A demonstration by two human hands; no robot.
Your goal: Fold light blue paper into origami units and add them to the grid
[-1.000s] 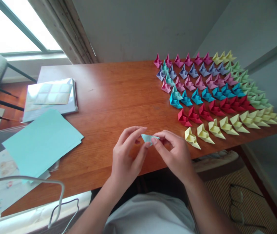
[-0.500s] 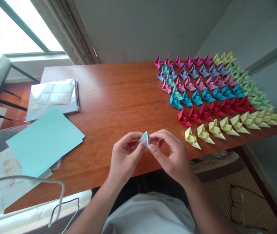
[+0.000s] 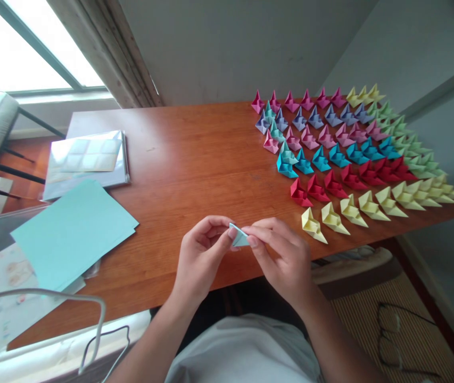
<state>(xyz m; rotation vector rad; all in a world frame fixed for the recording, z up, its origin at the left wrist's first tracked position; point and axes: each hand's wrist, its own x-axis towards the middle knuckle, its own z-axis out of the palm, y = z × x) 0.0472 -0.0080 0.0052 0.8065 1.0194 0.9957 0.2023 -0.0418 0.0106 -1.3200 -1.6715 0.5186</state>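
Mint paper sits pinched between left hand and right hand.

From my remote station, I register a shirt at near centre: plain, pale grey-white fabric, softly creased. Beyond its far edge I see a dark lower garment, its cut too dim to tell. Visible forearms are bare. Left hand and right hand: bare, slender-fingered, thumbnails visible.
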